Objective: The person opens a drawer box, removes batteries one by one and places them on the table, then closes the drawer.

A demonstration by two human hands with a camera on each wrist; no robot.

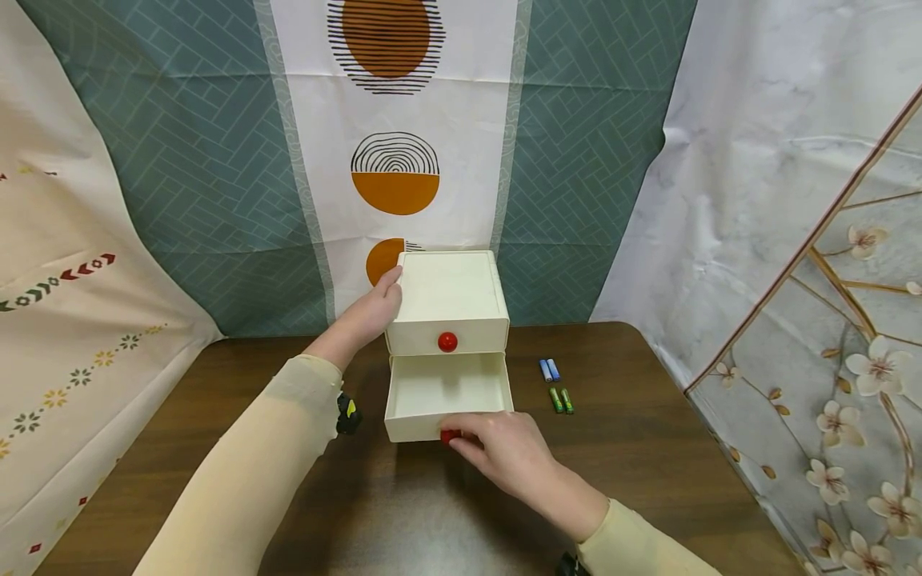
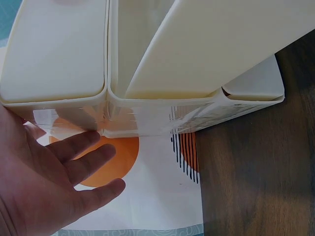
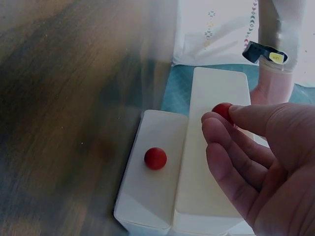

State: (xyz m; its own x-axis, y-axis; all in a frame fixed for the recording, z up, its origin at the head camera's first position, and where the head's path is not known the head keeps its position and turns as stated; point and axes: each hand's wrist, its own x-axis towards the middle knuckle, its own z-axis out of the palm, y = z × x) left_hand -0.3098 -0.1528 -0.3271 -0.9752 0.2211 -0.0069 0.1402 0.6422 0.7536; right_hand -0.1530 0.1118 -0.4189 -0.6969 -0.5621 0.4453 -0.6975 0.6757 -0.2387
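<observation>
A cream drawer cabinet (image 1: 452,286) stands at the back of the table. Its upper drawer with a red knob (image 1: 447,342) is closed, while the drawer below (image 1: 413,430) is pulled out and shows its bare inside. My right hand (image 1: 507,452) pinches that drawer's red knob (image 3: 223,112) between thumb and fingers. In the right wrist view a lower drawer (image 3: 140,196) with its own red knob (image 3: 155,159) sits pushed in. With fingers extended and spread, my left hand (image 2: 54,172) rests against the cabinet's left side, near the top in the head view (image 1: 372,310).
Two blue batteries (image 1: 550,370) and two green batteries (image 1: 562,401) lie on the brown table (image 1: 619,464), right of the cabinet. Behind hangs a patterned teal and white cloth (image 1: 591,160); other cloths hang at both sides.
</observation>
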